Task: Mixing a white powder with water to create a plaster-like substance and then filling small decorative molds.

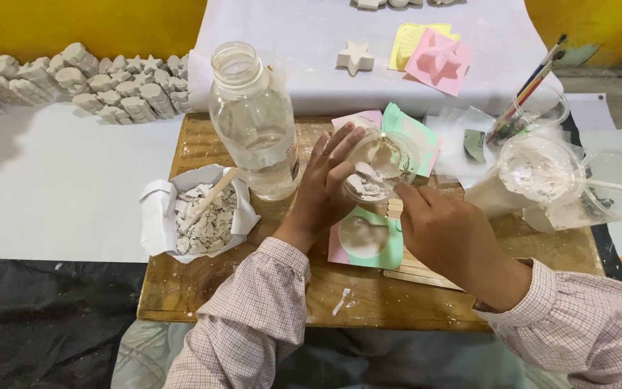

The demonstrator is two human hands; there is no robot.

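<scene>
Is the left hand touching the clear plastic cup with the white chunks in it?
Touching. The head view shows the left hand with fingers wrapped on the side of the tilted clear cup.

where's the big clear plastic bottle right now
In the head view the clear plastic bottle stands uncapped on the wooden board, left of centre, between the paper wrap of white broken pieces and the left hand.

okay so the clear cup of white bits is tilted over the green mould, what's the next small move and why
Probably tip the clear cup a little further. The left hand holds it tilted over the green mould, the right hand has a wooden stick at its rim, and the white pieces sit inside the cup.
</scene>
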